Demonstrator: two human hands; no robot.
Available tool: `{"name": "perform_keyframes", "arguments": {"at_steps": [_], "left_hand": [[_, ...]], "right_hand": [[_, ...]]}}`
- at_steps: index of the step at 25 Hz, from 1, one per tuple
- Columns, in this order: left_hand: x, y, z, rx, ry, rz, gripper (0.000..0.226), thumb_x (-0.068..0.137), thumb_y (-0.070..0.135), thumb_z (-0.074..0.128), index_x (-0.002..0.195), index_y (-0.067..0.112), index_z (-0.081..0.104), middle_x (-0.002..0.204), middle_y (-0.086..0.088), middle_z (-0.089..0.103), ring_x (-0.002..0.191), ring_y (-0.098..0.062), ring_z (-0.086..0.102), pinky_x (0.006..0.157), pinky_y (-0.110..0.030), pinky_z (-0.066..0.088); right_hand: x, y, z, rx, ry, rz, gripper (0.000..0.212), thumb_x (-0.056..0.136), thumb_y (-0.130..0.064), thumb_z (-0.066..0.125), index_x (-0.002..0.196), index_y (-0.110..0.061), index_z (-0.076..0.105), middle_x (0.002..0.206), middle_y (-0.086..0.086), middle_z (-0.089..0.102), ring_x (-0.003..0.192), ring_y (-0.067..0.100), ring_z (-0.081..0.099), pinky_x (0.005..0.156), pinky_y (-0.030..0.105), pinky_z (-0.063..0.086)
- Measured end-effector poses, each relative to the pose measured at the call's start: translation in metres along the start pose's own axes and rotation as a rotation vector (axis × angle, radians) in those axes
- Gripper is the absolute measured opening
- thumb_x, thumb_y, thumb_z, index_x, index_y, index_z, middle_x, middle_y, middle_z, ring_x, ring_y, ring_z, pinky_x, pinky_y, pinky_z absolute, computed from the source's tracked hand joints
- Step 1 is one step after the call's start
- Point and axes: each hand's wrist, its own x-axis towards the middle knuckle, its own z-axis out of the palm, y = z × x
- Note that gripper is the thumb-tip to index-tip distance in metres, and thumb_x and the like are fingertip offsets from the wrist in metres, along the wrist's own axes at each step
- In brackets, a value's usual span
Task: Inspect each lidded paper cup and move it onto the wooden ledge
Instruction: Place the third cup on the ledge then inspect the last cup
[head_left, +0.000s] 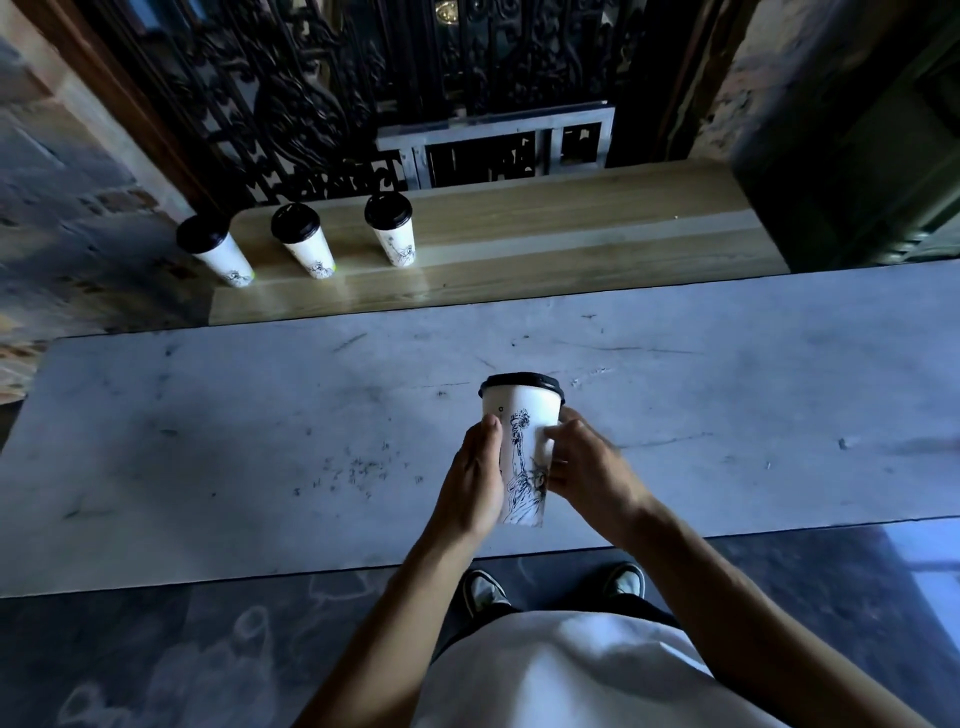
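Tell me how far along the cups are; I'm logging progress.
Done: three lidded cups stand on the wooden ledge. In hand: a fourth cup, lid on, held over the marble slab by left hand and right hand. Left: setting it on the ledge.

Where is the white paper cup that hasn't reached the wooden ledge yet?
In the head view, the white paper cup with a black lid sits centre frame, held between the left hand and right hand above the grey marble counter.
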Motion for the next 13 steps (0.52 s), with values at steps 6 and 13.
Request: {"name": "perform_keyframes", "arguments": {"at_steps": [6,13], "left_hand": [[0.005,0.005,-0.017,0.170,-0.013,0.019,0.059,0.096,0.069,0.032,0.104,0.022,0.068,0.095,-0.001,0.074,0.090,-0.018,0.071,0.083,-0.047,0.061],[0.003,0.006,-0.015,0.179,0.330,0.375,0.020,0.093,0.028,0.068,0.113,0.025,0.065,0.105,0.008,0.070,0.089,0.000,0.065,0.074,-0.025,0.057]], "right_hand": [[-0.009,-0.009,0.000,-0.037,-0.004,-0.072,0.030,0.097,-0.021,0.056,0.119,-0.003,0.067,0.103,0.022,0.072,0.081,0.035,0.073,0.086,0.053,0.059],[-0.008,-0.016,0.005,-0.132,0.048,-0.060,0.025,0.101,-0.024,0.058,0.107,-0.003,0.071,0.100,0.016,0.074,0.087,0.029,0.072,0.096,0.056,0.055]]}}
